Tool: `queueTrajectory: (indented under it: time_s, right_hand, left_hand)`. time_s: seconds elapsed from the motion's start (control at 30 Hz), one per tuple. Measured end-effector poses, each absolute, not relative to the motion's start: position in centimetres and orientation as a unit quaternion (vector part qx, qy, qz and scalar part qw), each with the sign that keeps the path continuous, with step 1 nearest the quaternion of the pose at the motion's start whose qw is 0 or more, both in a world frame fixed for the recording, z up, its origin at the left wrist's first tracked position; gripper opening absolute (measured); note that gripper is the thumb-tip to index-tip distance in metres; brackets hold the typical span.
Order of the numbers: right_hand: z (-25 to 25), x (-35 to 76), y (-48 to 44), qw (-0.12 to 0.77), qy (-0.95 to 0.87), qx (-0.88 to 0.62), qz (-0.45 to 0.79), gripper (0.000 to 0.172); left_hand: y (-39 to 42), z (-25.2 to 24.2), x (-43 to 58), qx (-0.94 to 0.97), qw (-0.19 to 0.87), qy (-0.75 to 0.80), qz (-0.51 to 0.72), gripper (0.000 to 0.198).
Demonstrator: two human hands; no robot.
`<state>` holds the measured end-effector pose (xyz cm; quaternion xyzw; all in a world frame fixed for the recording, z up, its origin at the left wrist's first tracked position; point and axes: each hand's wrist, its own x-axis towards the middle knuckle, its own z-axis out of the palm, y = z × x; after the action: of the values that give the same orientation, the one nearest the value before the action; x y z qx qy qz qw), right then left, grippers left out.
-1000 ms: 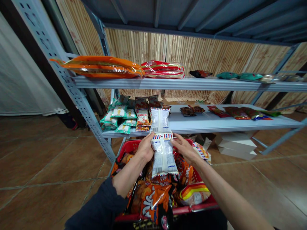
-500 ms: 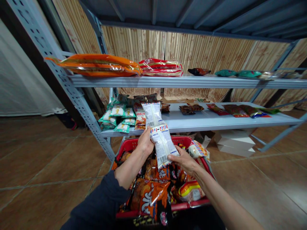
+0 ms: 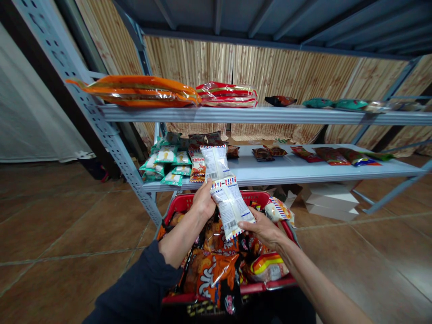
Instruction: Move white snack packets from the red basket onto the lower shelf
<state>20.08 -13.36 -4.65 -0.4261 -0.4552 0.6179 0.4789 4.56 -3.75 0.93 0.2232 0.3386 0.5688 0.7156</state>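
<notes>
Two white snack packets with blue print and striped ends, an upper one (image 3: 216, 163) and a lower one (image 3: 232, 208), are held end to end above a red basket (image 3: 258, 196). My left hand (image 3: 203, 201) grips them at the left where they meet. On the lower packet's right bottom edge, my right hand (image 3: 262, 227) pinches with thumb on top. Orange and black snack bags (image 3: 216, 276) fill the basket beneath. A similar striped packet (image 3: 278, 210) leans on the basket's right back corner.
A grey metal shelf (image 3: 286, 173) stands ahead, bearing green-and-white packets (image 3: 166, 155) at the left and dark packets (image 3: 263, 154) further right. The shelf above holds orange (image 3: 141, 92) and red (image 3: 229, 95) bags. White boxes (image 3: 330, 202) lie below.
The lower packet's bottom end has shifted slightly right and down, together with my right hand. My left hand has barely moved.
</notes>
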Motion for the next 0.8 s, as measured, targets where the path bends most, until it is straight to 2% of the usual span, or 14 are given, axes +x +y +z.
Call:
queueTrajectory:
  time_s: [0.2, 0.33, 0.47, 0.53, 0.67, 0.8]
  right_hand:
    - [-4.9, 20.3, -13.3, 0.463, -0.506, -0.445, 0.576, 0.052]
    - [-3.9, 20.7, -12.6, 0.486, -0.585, -0.483, 0.433, 0.067]
    - [-1.7, 20.2, -12.1, 0.493, -0.673, -0.507, 0.216, 0.044]
    - [-0.8, 19.5, -11.9, 0.496, -0.693, -0.502, 0.148, 0.037]
    - [0.0, 18.2, -10.8, 0.491, -0.711, -0.489, 0.122, 0.04]
    - [-0.1, 17.4, -9.8, 0.476, -0.709, -0.499, 0.148, 0.049]
  left_hand:
    - [-4.1, 0.8, 4.3, 0.226, 0.716, 0.339, 0.567, 0.027]
    - [-4.1, 0.7, 4.0, 0.226, 0.713, 0.324, 0.58, 0.026]
    - [-4.4, 0.7, 4.0, 0.243, 0.7, 0.31, 0.596, 0.024]
    - [-4.7, 0.6, 4.2, 0.248, 0.696, 0.301, 0.603, 0.022]
    - [-5.2, 0.6, 4.5, 0.246, 0.7, 0.298, 0.601, 0.022]
    - [-6.1, 0.8, 4.6, 0.238, 0.711, 0.292, 0.594, 0.026]
